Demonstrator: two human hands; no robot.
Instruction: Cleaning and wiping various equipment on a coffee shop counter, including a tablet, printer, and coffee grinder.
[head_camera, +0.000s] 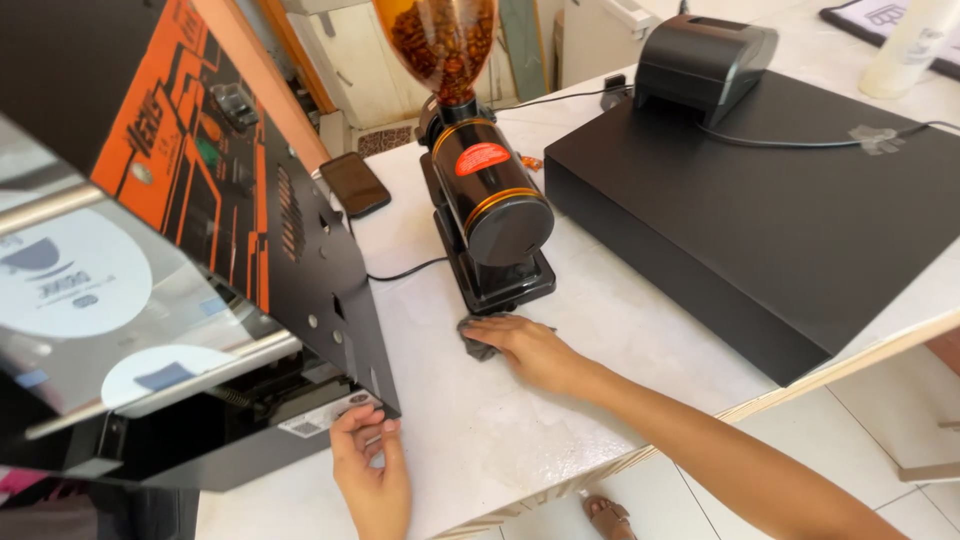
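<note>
— Pressing down at centre frame, the right hand (528, 347) is recorded: palm flat, fingers together and extended toward the left of the frame, laid on a grey cloth (478, 338). The forearm is seen entering from the lower right corner.

— Cloth position?

— Bunched on the white counter (600, 330), pinned under the fingertips, just in front of the base of the black coffee grinder (490, 215). No pinch is shown; the cloth is held by flat pressure only.

— Left hand?

— The left hand (372, 462) is listed at bottom centre, fingers curled upward, tips touching the lower corner of the black and orange machine (250, 230) that fills the left of the frame. Whether that edge is gripped or merely touched cannot be told.

— Surface items?

— Grinder: bean hopper (445, 40) at top centre, filled with brown beans, gold bands and a red label on the body. Dark phone (353, 183) lying flat to the upper left of the grinder. Large flat black box (760, 220) at right, with a small black printer (705, 55) on its far end and a cable taped across its top.

— Room?

— Pale tiled floor (880, 410) at lower right; a sandalled foot (607, 517) below the counter edge.
</note>
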